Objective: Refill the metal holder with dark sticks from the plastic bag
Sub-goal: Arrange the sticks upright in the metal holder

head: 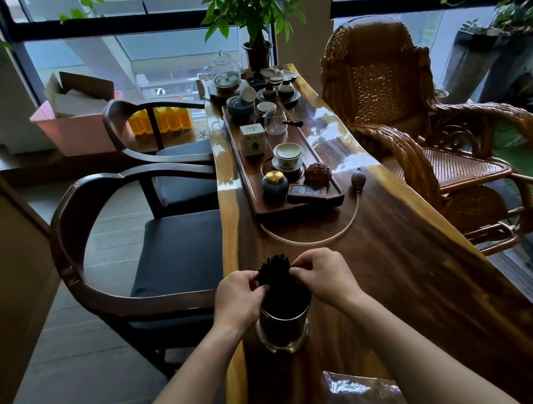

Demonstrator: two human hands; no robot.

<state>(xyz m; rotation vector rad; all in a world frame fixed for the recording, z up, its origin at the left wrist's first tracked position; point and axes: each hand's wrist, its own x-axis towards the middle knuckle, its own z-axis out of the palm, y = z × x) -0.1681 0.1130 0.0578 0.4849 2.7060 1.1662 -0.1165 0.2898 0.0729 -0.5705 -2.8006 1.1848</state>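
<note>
Head view: dark sticks are stood in the metal holder, with their tops fanned out between the fingers of both hands. The sticks' left side is gripped by the curled left hand, the right side pinched by the right hand. The holder is set on the wooden table, just below the fingers. The plastic bag is laid well behind the fingers, beside the right forearm. A tea tray is seen well beyond the fingertips.
</note>
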